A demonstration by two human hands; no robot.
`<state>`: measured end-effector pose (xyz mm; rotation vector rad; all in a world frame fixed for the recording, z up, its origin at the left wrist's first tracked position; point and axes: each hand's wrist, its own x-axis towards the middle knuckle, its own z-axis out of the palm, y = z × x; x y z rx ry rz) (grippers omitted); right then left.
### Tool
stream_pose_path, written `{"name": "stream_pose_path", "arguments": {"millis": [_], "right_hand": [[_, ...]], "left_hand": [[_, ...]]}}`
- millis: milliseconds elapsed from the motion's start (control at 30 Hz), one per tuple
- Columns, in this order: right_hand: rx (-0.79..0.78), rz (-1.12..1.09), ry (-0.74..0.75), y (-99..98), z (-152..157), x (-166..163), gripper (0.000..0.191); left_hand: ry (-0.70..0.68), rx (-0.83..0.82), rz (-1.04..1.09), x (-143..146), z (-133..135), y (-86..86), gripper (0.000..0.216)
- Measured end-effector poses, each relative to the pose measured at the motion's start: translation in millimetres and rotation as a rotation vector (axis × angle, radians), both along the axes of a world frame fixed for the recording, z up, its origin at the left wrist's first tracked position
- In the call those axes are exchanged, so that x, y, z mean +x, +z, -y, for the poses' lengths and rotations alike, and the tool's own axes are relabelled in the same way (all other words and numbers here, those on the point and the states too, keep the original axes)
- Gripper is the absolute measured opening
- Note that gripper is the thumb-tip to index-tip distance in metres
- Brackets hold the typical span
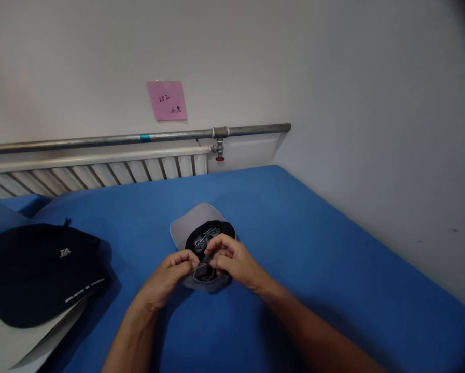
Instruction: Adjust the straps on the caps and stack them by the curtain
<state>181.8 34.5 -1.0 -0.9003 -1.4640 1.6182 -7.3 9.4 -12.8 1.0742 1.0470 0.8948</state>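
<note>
A grey cap (195, 221) lies upside down on the blue surface (313, 243), brim pointing away from me, its dark lining showing. My left hand (169, 277) and my right hand (234, 261) both rest on the cap's near rim. Their fingers are curled and pinch the strap at the back of the cap. The strap itself is mostly hidden between the fingertips.
A black cap (38, 272) with white lettering lies at the left on a white sheet (18, 344). A radiator (100, 173) and a metal pipe (139, 138) run along the back wall, with a pink note (167, 100) above. A white wall borders the right side.
</note>
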Motion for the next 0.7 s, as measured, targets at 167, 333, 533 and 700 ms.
{"name": "stream_pose_path", "arguments": {"millis": [167,333,533,700], "right_hand": [[0.158,0.201,0.091,-0.7,5.2,-2.5,0.030],[0.183,0.230,0.024,-4.5,5.9,-5.2,0.024],[0.174,0.251,-0.010,-1.9,7.8,-4.0,0.014],[0.354,0.355,-0.145,-6.8,5.5,-5.4,0.015]], "left_hand": [[0.004,-0.007,0.031,0.0,1.5,1.2,0.015],[-0.034,0.014,0.015,-0.2,2.1,0.7,0.014],[-0.040,-0.004,-0.016,-0.2,2.0,0.7,0.011],[-0.041,0.031,0.013,-5.0,3.0,-1.4,0.007]]}}
